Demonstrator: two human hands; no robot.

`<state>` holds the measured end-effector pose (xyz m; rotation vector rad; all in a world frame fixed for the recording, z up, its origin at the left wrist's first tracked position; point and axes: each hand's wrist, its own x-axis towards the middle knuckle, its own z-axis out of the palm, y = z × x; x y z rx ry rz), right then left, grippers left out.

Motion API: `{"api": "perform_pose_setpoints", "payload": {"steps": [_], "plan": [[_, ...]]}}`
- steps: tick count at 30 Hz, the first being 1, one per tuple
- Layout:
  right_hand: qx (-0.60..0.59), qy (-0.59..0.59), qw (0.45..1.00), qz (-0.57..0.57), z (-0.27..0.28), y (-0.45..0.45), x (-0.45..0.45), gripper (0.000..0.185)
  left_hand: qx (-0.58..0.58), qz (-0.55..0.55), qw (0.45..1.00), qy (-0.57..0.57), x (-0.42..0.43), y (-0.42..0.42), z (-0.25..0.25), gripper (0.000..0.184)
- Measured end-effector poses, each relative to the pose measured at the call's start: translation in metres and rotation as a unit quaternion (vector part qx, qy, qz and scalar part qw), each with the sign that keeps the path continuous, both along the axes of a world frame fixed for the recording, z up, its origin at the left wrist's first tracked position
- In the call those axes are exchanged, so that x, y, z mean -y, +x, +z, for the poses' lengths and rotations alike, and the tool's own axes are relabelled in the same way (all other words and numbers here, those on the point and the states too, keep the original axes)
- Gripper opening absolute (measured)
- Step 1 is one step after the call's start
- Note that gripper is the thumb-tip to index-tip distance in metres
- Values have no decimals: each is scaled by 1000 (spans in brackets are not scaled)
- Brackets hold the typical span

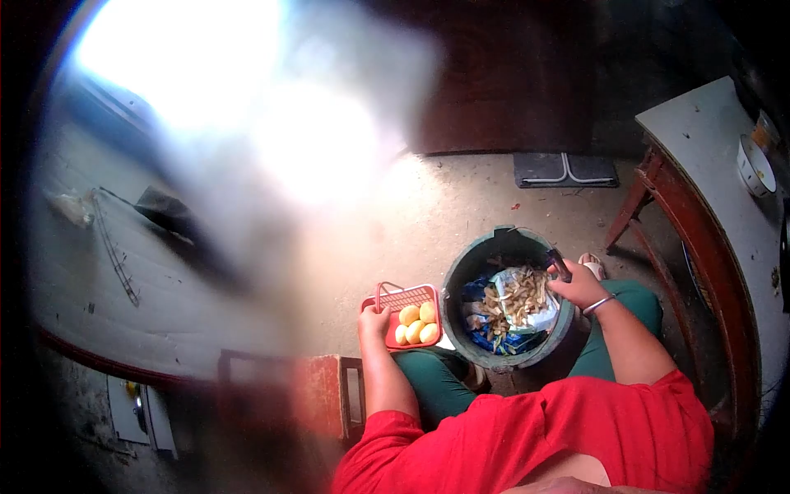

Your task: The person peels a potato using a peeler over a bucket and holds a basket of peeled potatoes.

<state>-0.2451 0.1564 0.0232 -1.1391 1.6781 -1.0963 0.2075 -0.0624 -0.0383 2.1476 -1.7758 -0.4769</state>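
My left hand [374,321] is closed on the side of a small red plastic basket [392,301] beside my left knee. Several pale yellow peeled potatoes [428,313] lie inside it. My right hand [579,286], with a bracelet at the wrist, grips a dark-handled tool [559,265] over the right rim of a green bin [459,276]. The tool's working end is too small to make out. Brown and pale peelings [522,298] fill the bin on top of blue and white plastic bags. The bin stands on the floor between my legs.
A white-topped table [695,136] with reddish wooden legs stands at the right, bearing a white bowl [755,166]. Another pale tabletop [164,317] is at the left, near a red wooden stool [317,395]. A dark mat [543,170] lies ahead. Glare hides the upper left.
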Motion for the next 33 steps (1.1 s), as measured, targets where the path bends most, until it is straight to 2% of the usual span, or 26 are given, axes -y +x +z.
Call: {"api": "perform_pose_setpoints", "payload": {"steps": [2, 4, 8, 10, 14, 16, 26, 28, 33], "plan": [[6, -3, 1000, 1, -2, -1, 0, 30, -12, 4, 1000, 9, 0, 0, 2, 27], [2, -2, 1000, 2, -2, -1, 0, 29, -19, 11, 997, 77, -8, -11, 24, 39], [-3, -2, 1000, 3, -1, -1, 0, 29, -23, 8, 998, 66, -8, -8, 18, 38], [-9, 3, 1000, 4, 3, 0, -1, 29, -1, -12, 1000, -11, -5, -2, 6, 28], [-9, -6, 1000, 3, -3, -1, 0, 29, -16, 9, 1000, 18, 1, 3, -3, 28], [2, -9, 1000, 3, -4, -1, 0, 29, 22, -13, 999, -21, -9, -7, 13, 29], [-3, -1, 1000, 5, 7, 0, -2, 29, 4, -19, 1000, -8, -3, -1, 8, 30], [-30, 1, 1000, 4, 9, 0, -2, 28, -14, 22, 996, 81, -6, -9, 21, 39], [-6, -2, 1000, 4, 3, 0, -2, 28, -24, 17, 997, 74, -9, -11, 23, 39]]}}
